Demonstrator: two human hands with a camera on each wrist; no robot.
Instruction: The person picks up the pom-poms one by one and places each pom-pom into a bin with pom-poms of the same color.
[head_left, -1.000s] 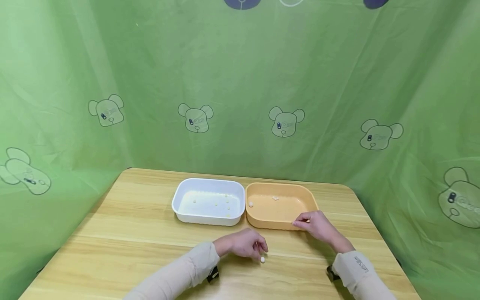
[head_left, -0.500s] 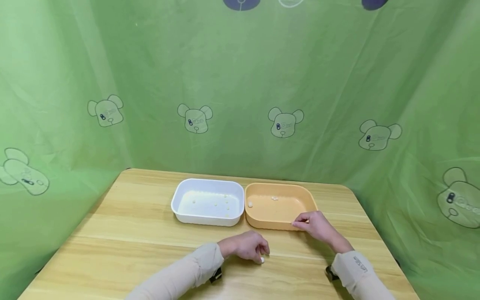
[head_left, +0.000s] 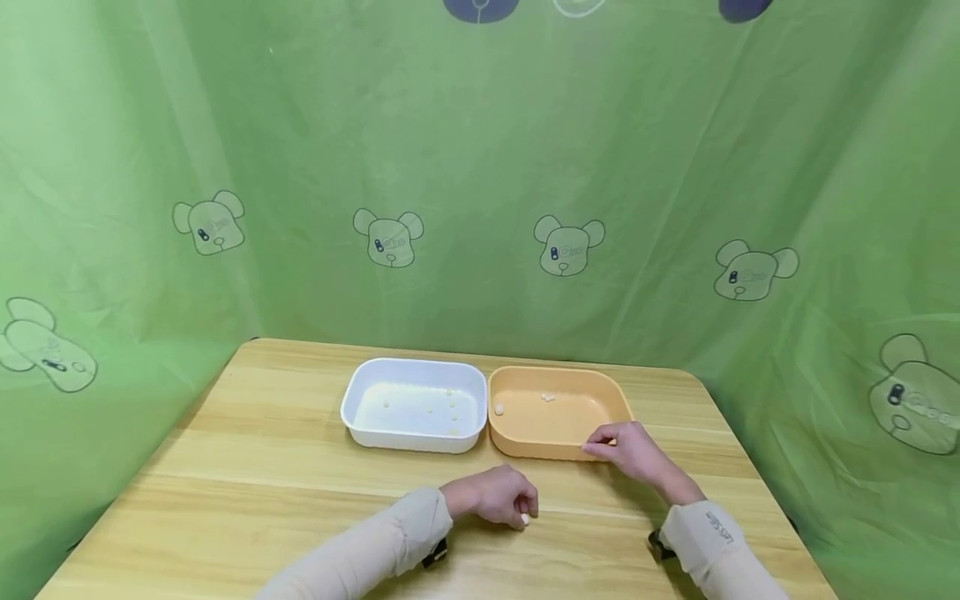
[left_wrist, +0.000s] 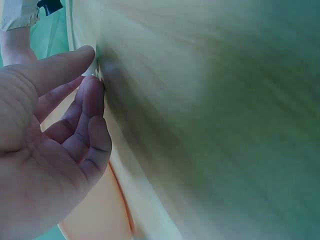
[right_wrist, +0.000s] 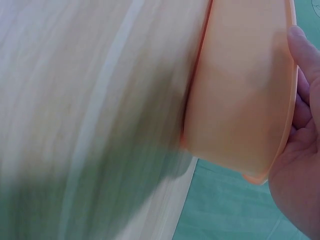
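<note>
Low over the table in front of the tubs, my left hand (head_left: 501,495) pinches a small white ball (head_left: 525,519) between thumb and fingers. In the left wrist view the left hand (left_wrist: 60,120) has its thumb and index fingertip close together, with the ball mostly hidden. My right hand (head_left: 633,454) grips the front rim of an orange tub (head_left: 540,448) near its right corner. The right wrist view shows that hand's thumb (right_wrist: 302,47) on the outside of the tub wall and its fingers on the inner side. A larger white ball (head_left: 499,409) and several small white ones (head_left: 547,397) lie in the orange tub.
A white tub (head_left: 412,440) stands directly left of the orange one, with several tiny yellowish pieces (head_left: 430,410) scattered on its floor. Both stand toward the back of a wood-grain table (head_left: 247,467). A green curtain (head_left: 480,150) with bear faces surrounds the table's back and sides.
My left hand has moved slightly to the right, and its fingers have come down and closed on the small white ball. The right hand keeps its grip on the orange tub's rim.
</note>
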